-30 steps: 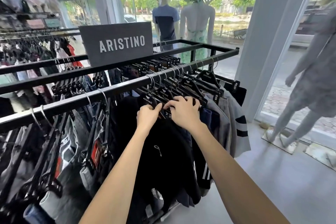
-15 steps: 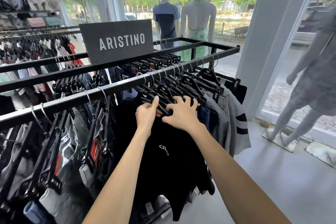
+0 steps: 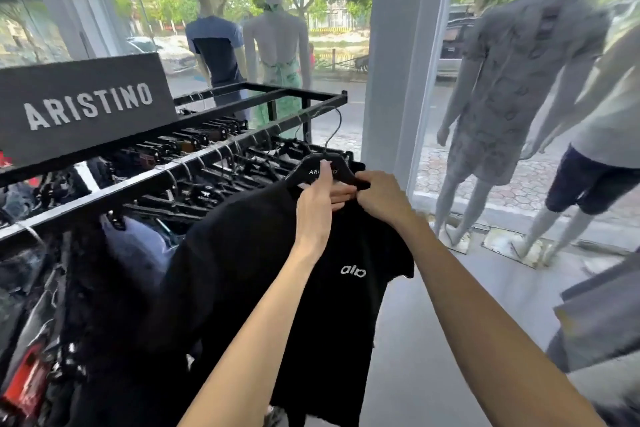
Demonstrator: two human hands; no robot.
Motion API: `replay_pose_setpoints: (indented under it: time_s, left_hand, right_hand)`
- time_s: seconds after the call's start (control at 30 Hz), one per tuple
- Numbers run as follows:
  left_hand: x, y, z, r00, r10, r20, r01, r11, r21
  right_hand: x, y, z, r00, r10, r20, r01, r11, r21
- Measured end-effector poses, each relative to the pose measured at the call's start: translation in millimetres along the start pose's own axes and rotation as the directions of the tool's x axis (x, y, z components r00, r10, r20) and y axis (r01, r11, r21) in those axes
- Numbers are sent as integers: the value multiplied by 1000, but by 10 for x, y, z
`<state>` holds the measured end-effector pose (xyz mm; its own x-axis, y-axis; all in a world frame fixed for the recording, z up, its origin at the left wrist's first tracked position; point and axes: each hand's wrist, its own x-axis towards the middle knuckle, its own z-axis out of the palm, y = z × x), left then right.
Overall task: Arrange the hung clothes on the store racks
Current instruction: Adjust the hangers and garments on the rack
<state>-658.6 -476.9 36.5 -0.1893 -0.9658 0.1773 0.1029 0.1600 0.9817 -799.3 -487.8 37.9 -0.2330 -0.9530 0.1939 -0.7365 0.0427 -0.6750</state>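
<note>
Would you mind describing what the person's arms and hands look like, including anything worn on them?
Both forearms are bare from the bottom edge of the picture up to the wrists; no sleeve shows. The left hand and the right hand wear no gloves, and no watch, bracelet or ring is visible. The nails that show look short and unpainted. The arms are slim.
</note>
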Motion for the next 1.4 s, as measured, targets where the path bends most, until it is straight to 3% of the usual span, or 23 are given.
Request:
replay_pose_setpoints:
  time_s: [0.27,0.43,0.5,0.6,0.7,0.87,0.97,1.03,1.1,1.2,1.4]
  left_hand:
    - [400,-150,1626,935,-134,328,53,968,246]
    - [615,-179,2639,887,-201,417,55,940,335]
    - [731,-186,2988,879,-183,441,-4,920,391]
    - [903,-154,3459,849,-173,499,-119,857,501]
    - [894,36,3825,802,-118,586,-300,768,566]
    - [815,183,4169,640,-129,757,-424,763,488]
    - [851,88,4358,539,-101,836,-611,636,471]
    - [871,18,4520,532,-61,844,-711,508,485]
    - [850,-57,4708,558,25,829,-749,446,491]
    - [773,-155,4990,540,167,825,-787,448,425]
    - [737,-312,5428,511,158,845,-761,540,359]
  right_hand:
    - [-185,1168,-1194,952,218,-212,-237,969,-66]
    - [-351,1691,-1851,940,311,-140,-330,931,-153]
    - [-372,1865,-2034,931,357,-75,-356,934,36]
    - [-361,2059,-2202,912,410,12,-373,817,439]
    - [-285,2205,-2351,889,453,-69,-297,683,668]
    - [-147,2522,-2739,779,579,-240,-153,547,823]
    - [-114,2786,-3026,692,653,-308,-64,480,875]
    - [-127,2959,-3190,646,687,-332,-7,441,898]
    - [-155,3079,-3320,597,709,-376,30,449,893]
    - [-200,3173,-3469,508,749,-426,10,489,872]
    - [-339,3373,-3712,388,786,-481,-117,559,821]
